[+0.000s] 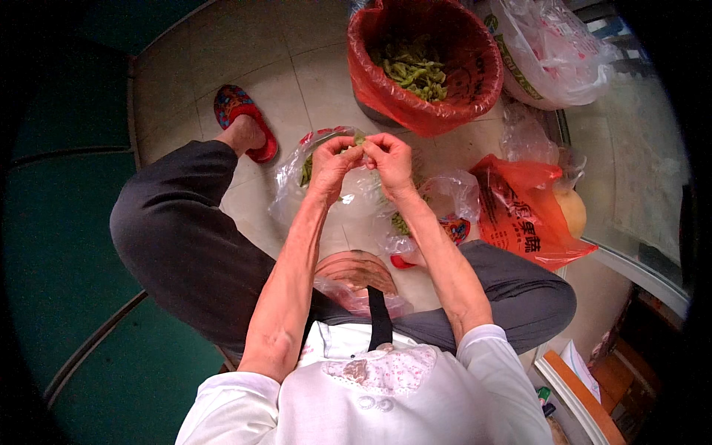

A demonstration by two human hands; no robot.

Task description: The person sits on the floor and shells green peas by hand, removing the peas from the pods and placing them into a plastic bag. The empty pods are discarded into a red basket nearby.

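Above the floor, my left hand [332,169] and my right hand [394,164] meet at the fingertips. Pinched between them is a small green pod [360,138], partly covered by the fingers. Under my left hand lies a clear plastic bag [283,189] with green pods [306,169] inside. Beneath my right forearm, another clear bag [459,189] holds small green beans [399,223], which the arm partly hides. Beyond my hands stands a bin [378,115] lined with a red plastic bag [384,94]; a heap of green pods or husks [417,72] lies in it.
A red printed bag [509,214] lies at right, against a round yellowish thing [571,211]. White plastic bags [562,61] stand beside the bin. My slippered feet [245,122] rest on the tiled floor [250,72]. Green panels [67,222] line the left, and a glass door [623,183] the right.
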